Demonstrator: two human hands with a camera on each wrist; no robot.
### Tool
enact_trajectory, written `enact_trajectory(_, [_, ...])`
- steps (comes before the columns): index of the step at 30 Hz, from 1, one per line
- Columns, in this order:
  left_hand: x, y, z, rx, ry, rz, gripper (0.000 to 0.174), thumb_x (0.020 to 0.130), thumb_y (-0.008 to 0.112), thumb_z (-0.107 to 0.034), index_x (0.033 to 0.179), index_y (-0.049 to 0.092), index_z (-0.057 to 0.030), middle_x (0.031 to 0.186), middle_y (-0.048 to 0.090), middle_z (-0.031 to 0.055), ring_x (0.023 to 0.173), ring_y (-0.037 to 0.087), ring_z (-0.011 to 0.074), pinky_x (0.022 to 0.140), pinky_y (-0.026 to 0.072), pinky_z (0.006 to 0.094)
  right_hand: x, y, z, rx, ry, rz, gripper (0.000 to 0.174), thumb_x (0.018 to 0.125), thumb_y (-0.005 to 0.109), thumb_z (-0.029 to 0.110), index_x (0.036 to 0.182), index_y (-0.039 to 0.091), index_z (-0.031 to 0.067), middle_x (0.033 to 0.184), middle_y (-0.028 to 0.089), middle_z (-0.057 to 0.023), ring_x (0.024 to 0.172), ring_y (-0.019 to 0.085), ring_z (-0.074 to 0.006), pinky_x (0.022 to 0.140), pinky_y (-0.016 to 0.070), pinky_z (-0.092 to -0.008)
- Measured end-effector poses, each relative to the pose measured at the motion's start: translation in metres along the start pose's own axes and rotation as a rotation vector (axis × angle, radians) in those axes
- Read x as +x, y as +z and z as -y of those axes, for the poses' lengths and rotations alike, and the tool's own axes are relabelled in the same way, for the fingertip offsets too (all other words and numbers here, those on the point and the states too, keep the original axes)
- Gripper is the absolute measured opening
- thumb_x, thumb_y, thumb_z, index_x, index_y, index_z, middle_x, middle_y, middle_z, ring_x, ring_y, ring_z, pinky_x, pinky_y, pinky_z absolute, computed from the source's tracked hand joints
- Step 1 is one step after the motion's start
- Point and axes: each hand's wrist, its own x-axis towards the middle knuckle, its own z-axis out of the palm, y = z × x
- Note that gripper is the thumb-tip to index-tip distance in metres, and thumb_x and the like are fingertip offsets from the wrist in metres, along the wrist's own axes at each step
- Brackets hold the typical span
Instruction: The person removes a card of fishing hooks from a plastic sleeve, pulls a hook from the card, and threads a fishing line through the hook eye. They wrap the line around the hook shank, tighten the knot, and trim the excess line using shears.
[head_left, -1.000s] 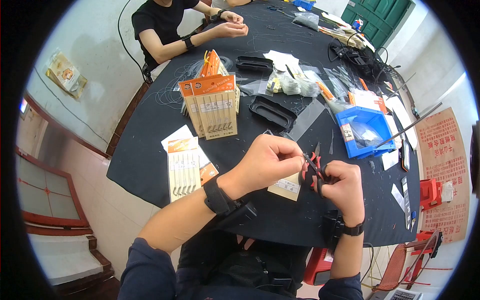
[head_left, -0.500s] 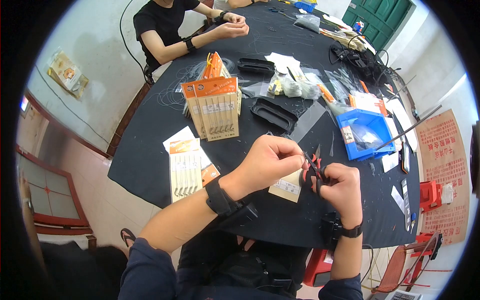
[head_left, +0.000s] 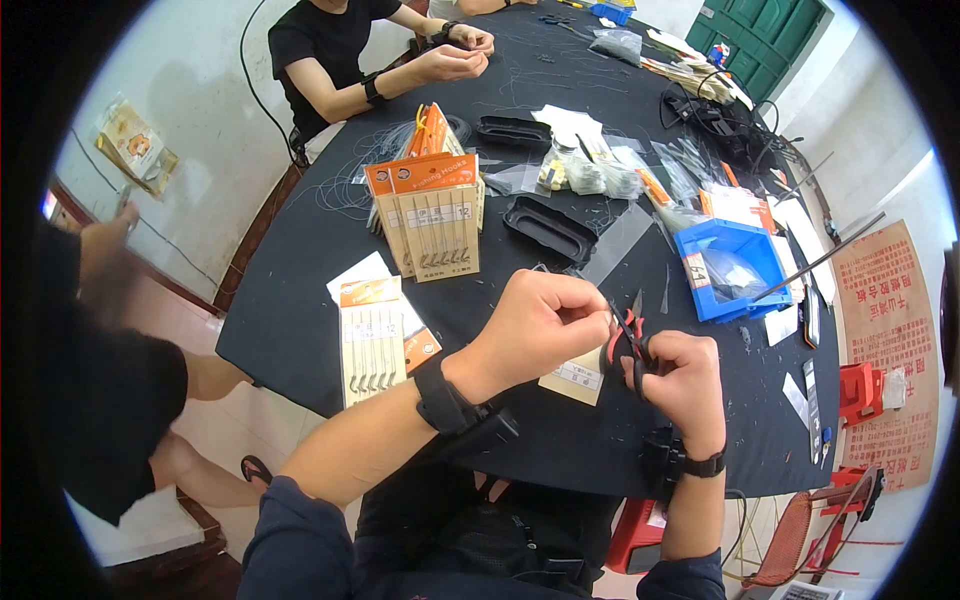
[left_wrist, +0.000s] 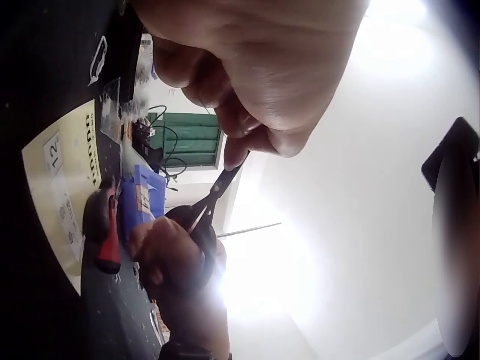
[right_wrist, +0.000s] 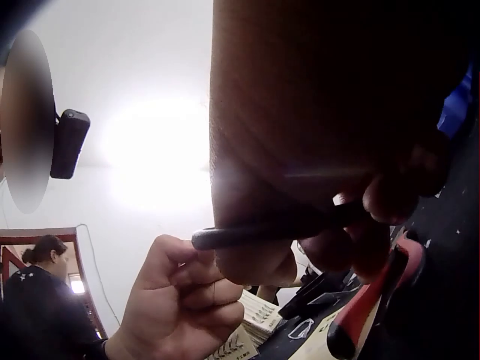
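My left hand (head_left: 540,325) is closed, thumb and forefinger pinching a thin line that is barely visible (left_wrist: 204,107). My right hand (head_left: 685,375) grips black-handled scissors (left_wrist: 217,190), fingers through the loops. The blades point up to the left fingertips and meet them in the left wrist view. Beneath and behind the hands, pliers (left_wrist: 111,231) with red and black handles lie on the black-covered table. A cream hook card (head_left: 575,382) with a white label lies there too, partly hidden by the left hand.
Packs of fishing hooks (head_left: 440,220) stand upright left of centre, with another pack (head_left: 370,345) lying flat nearer. Behind are black trays (head_left: 548,230), plastic bags (head_left: 590,175) and a blue bin (head_left: 700,290). Someone stands at the left (head_left: 110,400); another person (head_left: 325,60) sits across the table.
A person in dark clothes has come into view at the left edge. Both my hands and the scissors stay almost in place, the view shifting slightly.
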Motion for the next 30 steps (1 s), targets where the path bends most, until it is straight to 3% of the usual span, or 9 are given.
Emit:
enact_trajectory(6, [0.0008,-0.0004,-0.0001,0.043,0.065,-0.014,0.011,0.084,0.064,-0.004,0.080,0.072,0.0025,0.068,0.064,0.0000,0.060,0.050,0.0009,0.053,0.0381,0.0200,0.0004,-0.0007,0.0011,0.008,-0.006,0.018,0.022,0.063,0.076,0.005,0.063,0.055,-0.0044,0.055,0.048,-0.0102,0.045,0.047,-0.0194,0.046,0.0355,-0.0303])
enact_trajectory(30, [0.0014,-0.0001,0.0038,0.031,0.018,-0.030,0.013,0.087,0.064,-0.004,0.084,0.073,0.0035,0.064,0.061,-0.0012,0.059,0.049,0.0005,0.052,0.0369,0.0207,0.0003,0.0017,0.0027,-0.008,-0.043,-0.019,0.023,0.067,0.074,0.005,0.061,0.055,-0.0047,0.054,0.046,-0.0117,0.044,0.043,-0.0224,0.045,0.0322,-0.0340])
